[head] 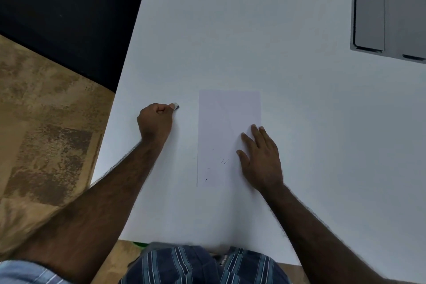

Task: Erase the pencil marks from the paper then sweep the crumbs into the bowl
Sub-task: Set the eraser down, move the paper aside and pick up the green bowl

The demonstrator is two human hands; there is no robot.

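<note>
A white sheet of paper lies on the white table in front of me. A few small dark specks and short strokes show on its lower half. My right hand rests flat on the paper's right edge, fingers spread. To the left of the sheet, my left hand is closed into a fist on the table, pinching a small white eraser at its fingertips. No bowl is in view.
A grey recessed panel sits in the table at the far right. The table's left edge runs diagonally beside a dark chair or cushion and patterned brown floor. My striped clothing is at the near edge.
</note>
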